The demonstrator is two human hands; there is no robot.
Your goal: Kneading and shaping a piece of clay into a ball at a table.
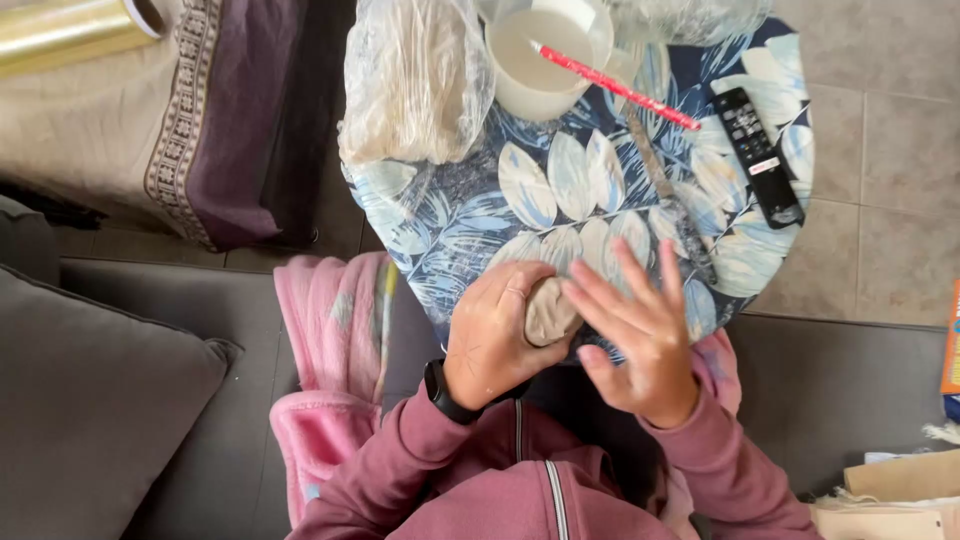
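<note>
A lump of tan clay (pixel 551 312) sits between my two hands at the near edge of a round table (pixel 480 205) covered with a blue leaf-pattern cloth. My left hand (pixel 492 335) curls around the lump from the left, gripping it. My right hand (pixel 637 325) presses flat against its right side, fingers spread and pointing up-left. A black band is on my left wrist. Most of the clay is hidden by my fingers.
A white bowl of cloudy water (pixel 540 55) with a red stick (pixel 617 87) across it stands at the table's far side. A plastic bag of clay (pixel 410 80) lies far left, a black remote (pixel 758 155) at right. A pink blanket (pixel 330 360) covers the grey sofa.
</note>
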